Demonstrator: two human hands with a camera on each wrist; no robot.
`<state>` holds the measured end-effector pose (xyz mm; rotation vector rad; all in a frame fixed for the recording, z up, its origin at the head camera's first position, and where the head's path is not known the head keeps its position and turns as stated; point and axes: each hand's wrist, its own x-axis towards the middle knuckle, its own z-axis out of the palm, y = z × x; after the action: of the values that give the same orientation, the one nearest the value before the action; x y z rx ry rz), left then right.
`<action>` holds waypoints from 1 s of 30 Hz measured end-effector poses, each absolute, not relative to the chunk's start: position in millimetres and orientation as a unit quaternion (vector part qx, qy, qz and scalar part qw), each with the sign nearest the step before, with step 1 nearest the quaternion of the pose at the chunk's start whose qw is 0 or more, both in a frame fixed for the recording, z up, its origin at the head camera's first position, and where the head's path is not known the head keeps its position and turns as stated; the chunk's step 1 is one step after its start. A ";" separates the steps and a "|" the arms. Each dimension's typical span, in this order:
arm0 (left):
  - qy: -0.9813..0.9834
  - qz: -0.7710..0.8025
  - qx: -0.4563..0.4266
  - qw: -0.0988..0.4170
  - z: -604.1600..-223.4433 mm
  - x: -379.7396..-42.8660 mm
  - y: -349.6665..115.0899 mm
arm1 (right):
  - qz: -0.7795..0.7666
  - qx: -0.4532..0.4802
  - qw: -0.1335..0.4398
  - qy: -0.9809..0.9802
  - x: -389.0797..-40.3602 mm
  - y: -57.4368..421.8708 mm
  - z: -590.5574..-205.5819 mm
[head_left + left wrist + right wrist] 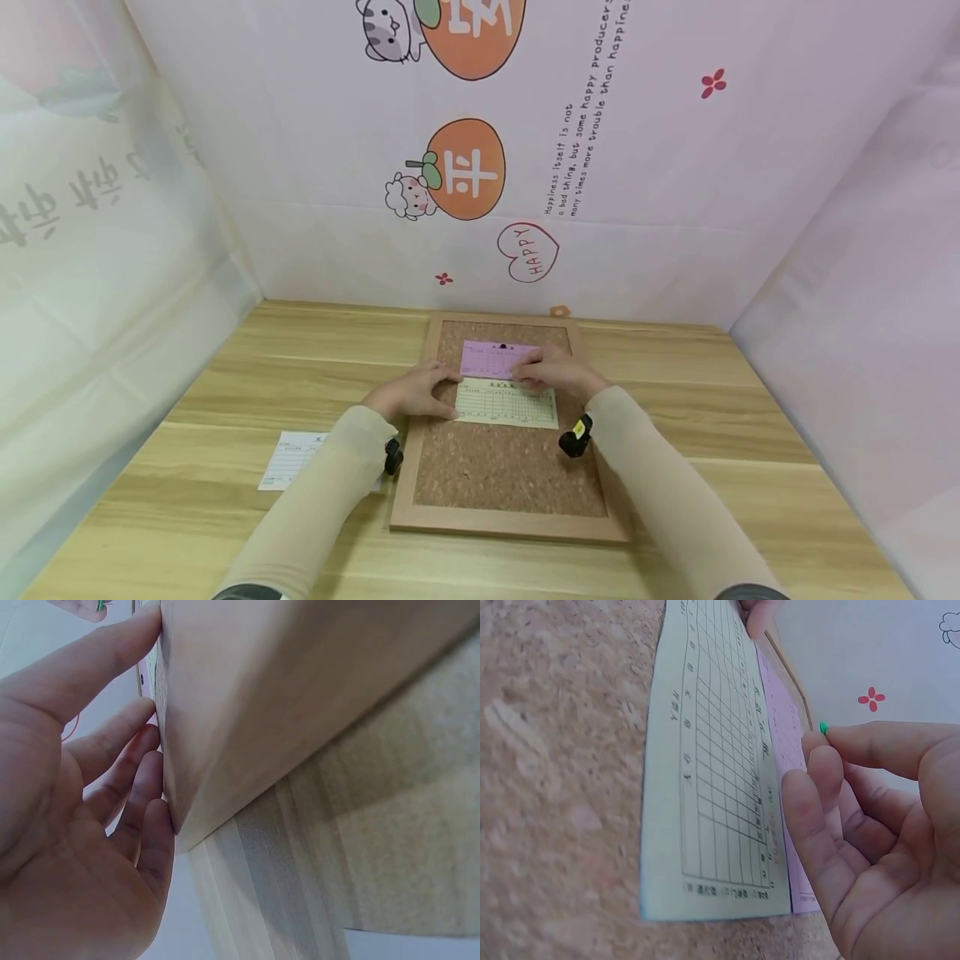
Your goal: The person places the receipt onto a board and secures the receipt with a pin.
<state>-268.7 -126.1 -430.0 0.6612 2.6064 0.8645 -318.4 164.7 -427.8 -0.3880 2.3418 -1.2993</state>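
A pale green printed form (504, 408) lies on the cork board (510, 471), just below a pink form (483, 360) with a dark pin at its top edge. My left hand (412, 392) rests at the green form's left edge, thumb and fingers spread and pressing it to the cork. In the left wrist view the fingertips (146, 709) touch the board's face beside its wooden frame (225, 697). Over the forms' right part, my right hand (558, 372) pinches a small green push pin (823, 728) between thumb and finger. Its point is hidden.
A white printed form (288, 458) lies on the wooden table (202, 467) left of the board, partly covered by my left sleeve. Printed white cloth (637, 267) hangs behind the table and on both sides. Each wrist wears a small black camera (576, 437).
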 end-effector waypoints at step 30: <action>0.911 0.303 0.233 0.158 -428.7 -267.8 -125.1 | -0.451 -0.088 0.232 0.857 -317.5 141.1 -428.5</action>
<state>-267.8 -125.1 -428.7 0.6652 2.6040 0.8656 -317.5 141.1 -428.5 -0.2431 2.3560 -1.2381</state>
